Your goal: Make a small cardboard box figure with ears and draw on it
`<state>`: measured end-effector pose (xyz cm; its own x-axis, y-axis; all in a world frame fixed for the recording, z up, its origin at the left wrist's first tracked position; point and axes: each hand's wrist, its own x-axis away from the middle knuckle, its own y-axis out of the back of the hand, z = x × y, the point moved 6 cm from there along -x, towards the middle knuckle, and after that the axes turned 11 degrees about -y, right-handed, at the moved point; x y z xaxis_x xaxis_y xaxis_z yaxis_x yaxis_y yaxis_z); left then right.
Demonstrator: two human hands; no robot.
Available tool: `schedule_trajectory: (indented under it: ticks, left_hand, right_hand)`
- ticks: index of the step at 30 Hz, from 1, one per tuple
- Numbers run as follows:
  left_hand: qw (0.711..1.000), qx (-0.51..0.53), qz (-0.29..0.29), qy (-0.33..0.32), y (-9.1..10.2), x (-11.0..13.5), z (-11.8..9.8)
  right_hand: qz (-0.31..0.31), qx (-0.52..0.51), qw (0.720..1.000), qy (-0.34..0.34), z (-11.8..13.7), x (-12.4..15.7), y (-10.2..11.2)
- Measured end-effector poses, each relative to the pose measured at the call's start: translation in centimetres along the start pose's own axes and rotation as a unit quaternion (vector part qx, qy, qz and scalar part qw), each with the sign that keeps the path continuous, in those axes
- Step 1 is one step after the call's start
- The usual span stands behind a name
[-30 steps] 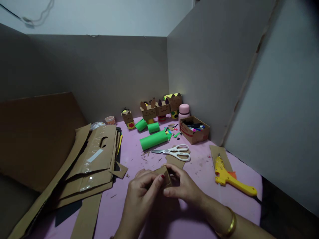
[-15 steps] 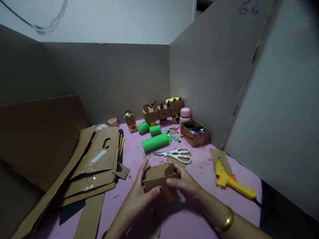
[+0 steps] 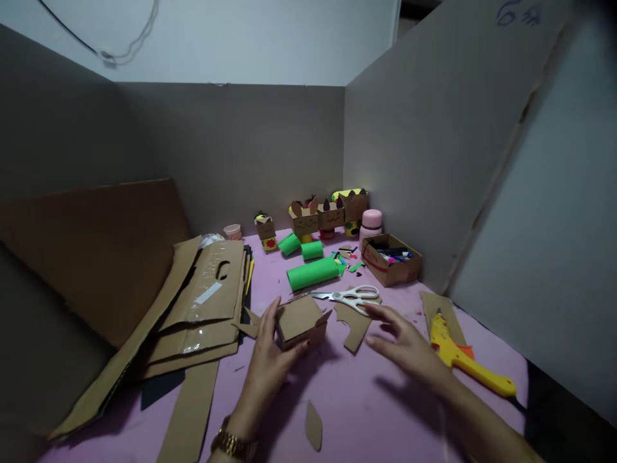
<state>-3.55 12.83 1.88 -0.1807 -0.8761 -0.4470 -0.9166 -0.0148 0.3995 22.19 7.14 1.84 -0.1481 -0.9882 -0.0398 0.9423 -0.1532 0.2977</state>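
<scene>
My left hand (image 3: 272,354) grips a small cardboard box (image 3: 303,320) from its left side, thumb along the front. A pointed flap sticks up at the box's right edge. To the right, my right hand (image 3: 402,344) hovers over the table with fingers apart and nothing in them. White-handled scissors (image 3: 354,296) lie just beyond it, over a cut cardboard scrap (image 3: 357,328). A leaf-shaped cardboard piece (image 3: 313,426) rests on the table in front of the box.
Flattened cardboard sheets (image 3: 207,289) are stacked at left. Green paper rolls (image 3: 313,274) and cardboard cat figures (image 3: 304,220) stand behind. At right are a box of pens (image 3: 393,270), a pink bottle (image 3: 371,224) and a yellow glue gun (image 3: 453,354). Grey partitions enclose the table.
My right hand has let go of the box and moved right, its fingers opening. The box stays in my left hand, turned somewhat. The camera view has swung slightly left.
</scene>
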Motion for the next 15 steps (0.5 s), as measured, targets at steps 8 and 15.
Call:
schedule_trajectory:
  ticks: [8, 15]
  left_hand:
    - [0.998, -0.060, 0.004, -0.015, 0.0, 0.1, 0.8]
    - [0.988, -0.114, -0.092, -0.039, 2.9, 2.5, -1.1]
  right_hand:
    - [-0.138, 0.480, 0.866, -0.007, -8.6, 3.4, 12.0]
    - [-0.090, 0.529, 0.844, -0.010, -11.0, 4.0, 12.3]
